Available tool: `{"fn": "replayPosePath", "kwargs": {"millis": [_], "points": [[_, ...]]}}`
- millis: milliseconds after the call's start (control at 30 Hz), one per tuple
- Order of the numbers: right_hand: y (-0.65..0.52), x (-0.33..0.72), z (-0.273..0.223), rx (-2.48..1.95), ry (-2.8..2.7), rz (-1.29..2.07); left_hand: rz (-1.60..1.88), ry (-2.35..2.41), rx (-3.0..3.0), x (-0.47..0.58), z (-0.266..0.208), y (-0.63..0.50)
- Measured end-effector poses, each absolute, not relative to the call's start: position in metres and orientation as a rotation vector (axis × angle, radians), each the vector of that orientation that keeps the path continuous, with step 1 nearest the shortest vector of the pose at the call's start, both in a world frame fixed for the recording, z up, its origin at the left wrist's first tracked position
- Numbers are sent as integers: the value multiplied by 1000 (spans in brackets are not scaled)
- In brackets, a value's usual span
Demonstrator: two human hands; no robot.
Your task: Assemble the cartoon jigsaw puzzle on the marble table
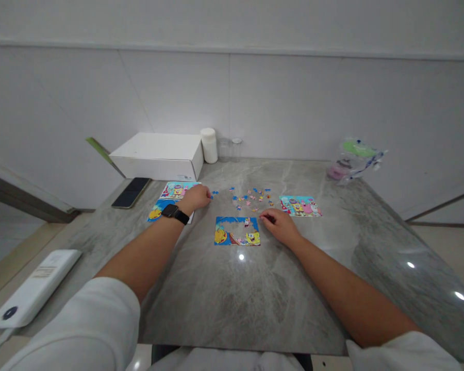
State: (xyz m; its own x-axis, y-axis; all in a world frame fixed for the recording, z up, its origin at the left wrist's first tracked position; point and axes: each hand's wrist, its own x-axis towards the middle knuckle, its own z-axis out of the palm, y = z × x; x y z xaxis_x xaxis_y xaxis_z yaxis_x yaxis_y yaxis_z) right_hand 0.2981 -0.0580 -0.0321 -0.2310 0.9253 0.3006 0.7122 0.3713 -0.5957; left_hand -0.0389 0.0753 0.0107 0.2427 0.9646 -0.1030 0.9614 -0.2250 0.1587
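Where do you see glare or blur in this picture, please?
In the head view, bright reflections spot the tabletop, one below the central puzzle, two farther right; in that view, the loose pieces look small and soft, prints hard to read.

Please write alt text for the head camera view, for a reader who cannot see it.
A person's right hand is beside a partly assembled cartoon puzzle on a grey table, and the left hand is near loose pieces scattered beyond the puzzle. A white box stands further back.
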Motion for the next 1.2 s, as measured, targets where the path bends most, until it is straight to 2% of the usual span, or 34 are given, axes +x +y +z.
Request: {"fn": "replayPosePath", "kwargs": {"millis": [367, 567, 700, 833, 967, 1067, 1200], "points": [[-57, 301, -34, -1411, -1950, 457, 87, 1752, 2289, -37, 7, 86], [-61, 297, -29, -1461, -1849, 475, 253, 1634, 2259, -36, 14, 75], [-59, 283, -2, -1420, -1790, 454, 398, 1457, 2204, -32, 27, 57], [-46, 260, 54, -1339, -1792, 529, 709, 1070, 1935, -24, 52, 37], [-32, 236, 102, -1276, -1781, 597, 878, 987, 1886, -19, 82, 19], [-25, 217, 109, -1202, -1786, 753, 955, 988, 1885, -19, 98, 7], [-21, 198, 93, -1097, -1734, 995, 969, 1081, 1968, -20, 107, -6]]}}
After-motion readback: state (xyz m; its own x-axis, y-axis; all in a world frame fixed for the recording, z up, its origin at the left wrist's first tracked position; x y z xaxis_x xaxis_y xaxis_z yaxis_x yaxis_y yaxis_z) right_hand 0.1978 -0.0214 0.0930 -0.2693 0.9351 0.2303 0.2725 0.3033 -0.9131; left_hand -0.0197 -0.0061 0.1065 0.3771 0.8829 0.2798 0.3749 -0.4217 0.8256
